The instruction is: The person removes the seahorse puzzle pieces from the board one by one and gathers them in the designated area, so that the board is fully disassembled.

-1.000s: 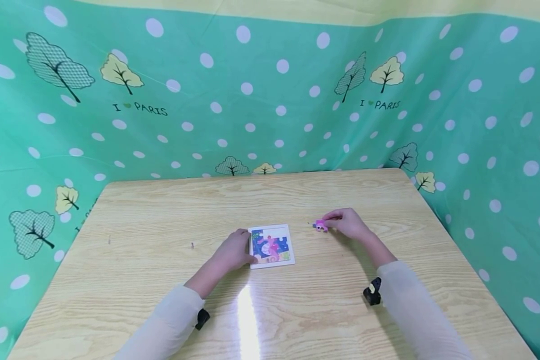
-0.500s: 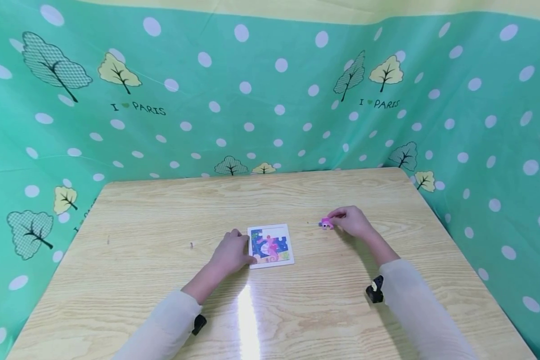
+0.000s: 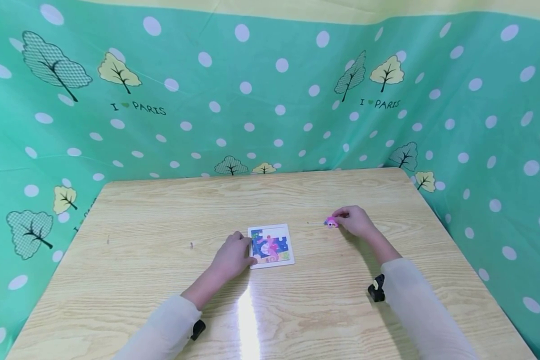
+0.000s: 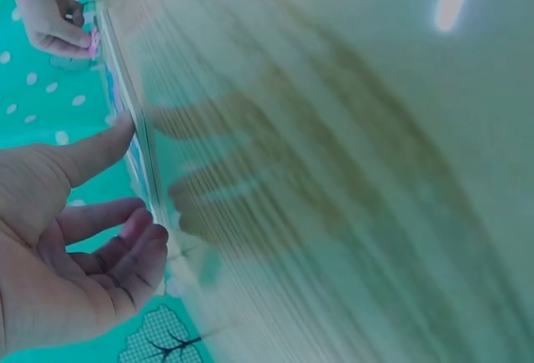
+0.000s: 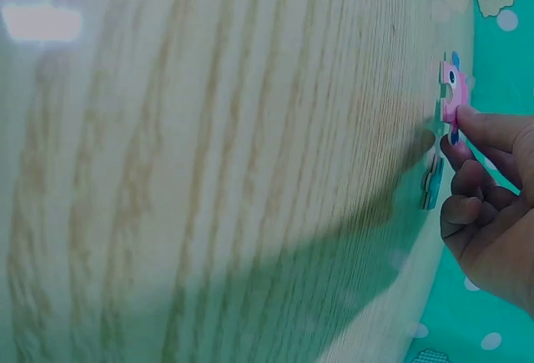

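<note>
A small square puzzle board (image 3: pixel 271 245) with a pink seahorse picture lies at the middle of the wooden table (image 3: pixel 162 220). My left hand (image 3: pixel 234 254) rests against its left edge, with thumb and fingertips touching the board (image 4: pixel 142 158). To the right, my right hand (image 3: pixel 353 221) pinches a pink puzzle piece (image 3: pixel 330 223) and holds it on edge against the table. In the right wrist view the thumb and forefinger pinch that piece (image 5: pixel 450 96), and another piece (image 5: pixel 431 175) lies under the curled fingers.
Green dotted cloth (image 3: pixel 270 100) walls the table on the back and both sides. A bright light glare (image 3: pixel 247 320) lies on the near tabletop. A small dark mark (image 3: pixel 191 245) sits left of the board.
My right hand has carried the pink piece a little to the right, away from the board. My left hand has stayed at the board's left edge.
</note>
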`<state>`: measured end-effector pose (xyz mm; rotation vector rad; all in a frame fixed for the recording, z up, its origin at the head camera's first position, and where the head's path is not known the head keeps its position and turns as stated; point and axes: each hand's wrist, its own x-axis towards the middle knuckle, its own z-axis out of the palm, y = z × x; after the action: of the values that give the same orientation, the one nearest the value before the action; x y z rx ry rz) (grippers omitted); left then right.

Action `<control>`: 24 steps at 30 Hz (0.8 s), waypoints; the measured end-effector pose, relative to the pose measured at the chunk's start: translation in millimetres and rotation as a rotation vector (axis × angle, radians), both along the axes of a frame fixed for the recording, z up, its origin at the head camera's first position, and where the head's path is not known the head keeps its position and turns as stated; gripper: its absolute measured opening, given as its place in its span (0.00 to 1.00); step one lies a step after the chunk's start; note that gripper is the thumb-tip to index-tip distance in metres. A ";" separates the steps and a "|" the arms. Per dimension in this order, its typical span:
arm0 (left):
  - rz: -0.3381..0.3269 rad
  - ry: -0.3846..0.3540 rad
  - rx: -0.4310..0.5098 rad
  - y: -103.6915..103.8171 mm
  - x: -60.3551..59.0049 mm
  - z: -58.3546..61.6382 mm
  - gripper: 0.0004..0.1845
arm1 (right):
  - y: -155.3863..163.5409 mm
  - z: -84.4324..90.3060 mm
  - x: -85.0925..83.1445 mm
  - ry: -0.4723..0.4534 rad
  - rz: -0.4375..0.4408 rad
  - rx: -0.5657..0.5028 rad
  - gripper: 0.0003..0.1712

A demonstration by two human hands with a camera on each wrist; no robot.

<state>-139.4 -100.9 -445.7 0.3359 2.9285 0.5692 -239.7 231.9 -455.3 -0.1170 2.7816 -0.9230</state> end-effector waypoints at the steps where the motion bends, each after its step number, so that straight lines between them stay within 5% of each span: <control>1: -0.006 0.009 0.000 0.7 0.3 -0.3 0.28 | 0.3 0.1 0.0 -0.001 0.000 0.002 0.14; 24: -0.085 0.024 0.045 2.4 3.8 -0.7 0.17 | -1.1 1.8 -4.1 0.066 0.058 0.093 0.14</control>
<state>-135.6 -98.5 -446.5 0.4738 2.9112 0.6240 -243.8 230.8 -453.5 -0.2166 2.8593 -0.7885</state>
